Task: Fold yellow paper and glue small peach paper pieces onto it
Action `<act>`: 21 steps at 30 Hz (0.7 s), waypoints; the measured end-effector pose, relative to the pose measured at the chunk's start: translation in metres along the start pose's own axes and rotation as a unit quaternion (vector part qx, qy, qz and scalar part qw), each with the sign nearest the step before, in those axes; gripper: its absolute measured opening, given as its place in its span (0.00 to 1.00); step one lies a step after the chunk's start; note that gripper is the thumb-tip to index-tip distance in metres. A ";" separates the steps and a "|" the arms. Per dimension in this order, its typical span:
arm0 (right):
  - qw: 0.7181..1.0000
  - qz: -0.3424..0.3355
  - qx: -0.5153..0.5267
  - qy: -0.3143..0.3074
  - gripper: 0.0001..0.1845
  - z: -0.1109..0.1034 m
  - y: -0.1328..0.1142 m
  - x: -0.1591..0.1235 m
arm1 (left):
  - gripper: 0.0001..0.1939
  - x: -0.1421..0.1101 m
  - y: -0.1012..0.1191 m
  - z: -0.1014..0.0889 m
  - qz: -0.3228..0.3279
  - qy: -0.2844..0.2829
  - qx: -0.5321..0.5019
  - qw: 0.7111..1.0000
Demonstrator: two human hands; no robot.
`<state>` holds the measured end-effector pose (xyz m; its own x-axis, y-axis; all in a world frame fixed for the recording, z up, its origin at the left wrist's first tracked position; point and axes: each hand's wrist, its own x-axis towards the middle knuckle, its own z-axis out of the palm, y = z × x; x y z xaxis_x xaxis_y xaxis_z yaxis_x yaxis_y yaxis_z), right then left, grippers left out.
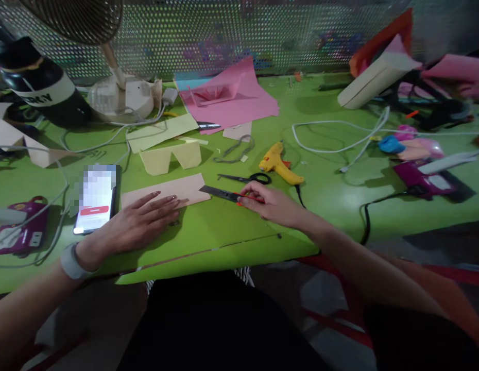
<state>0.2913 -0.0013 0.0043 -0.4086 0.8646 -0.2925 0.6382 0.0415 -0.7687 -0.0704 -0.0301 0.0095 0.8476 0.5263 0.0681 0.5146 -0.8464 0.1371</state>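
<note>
My left hand lies flat with its fingers stretched over a pale peach strip of paper, pressing on its lower edge. In my right hand is a utility knife with red on its handle. Its long dark blade points left, and the tip reaches the right end of the strip. Just behind the blade lie black-handled scissors. A cream paper piece with zigzag cutouts stands beyond the strip. Left of my left hand is a lit phone.
A yellow glue gun lies beyond my right hand. Pink paper sheets, a fan base and a black bottle are at the back. White cables cross the green table. Purple devices sit on both sides.
</note>
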 end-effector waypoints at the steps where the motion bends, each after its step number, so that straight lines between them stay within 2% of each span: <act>1: 0.999 -0.013 -0.033 0.018 0.21 0.001 0.002 0.003 | 0.27 0.001 0.005 0.000 -0.010 0.013 -0.008 1.000; 3: 0.995 -0.021 -0.084 0.055 0.21 -0.003 0.010 0.010 | 0.28 0.006 0.019 0.003 -0.042 0.046 -0.016 0.998; 5: 0.985 -0.017 -0.139 0.105 0.22 -0.011 0.017 0.015 | 0.31 0.015 0.036 0.008 -0.099 0.055 -0.022 0.993; 8: 0.963 -0.033 -0.219 0.152 0.24 -0.021 0.022 0.019 | 0.41 0.028 0.052 0.018 -0.120 0.025 -0.016 0.992; 13: 0.946 -0.130 -0.279 0.098 0.26 -0.019 0.018 0.021 | 0.45 0.033 0.049 0.029 -0.111 0.001 0.006 0.994; 17: 0.931 -0.142 -0.327 0.079 0.25 -0.013 0.016 0.021 | 0.43 0.031 0.045 0.027 -0.105 -0.008 0.016 0.994; 21: 0.920 -0.154 -0.353 0.069 0.25 -0.013 0.015 0.019 | 0.44 0.036 0.048 0.024 -0.132 -0.005 0.016 0.991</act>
<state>0.3016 0.0218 -0.0054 -0.5860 0.8103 -0.0099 0.7903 0.5688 -0.2279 -0.0122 -0.0537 -0.0055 0.6843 0.7288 0.0234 0.7220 -0.6817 0.1180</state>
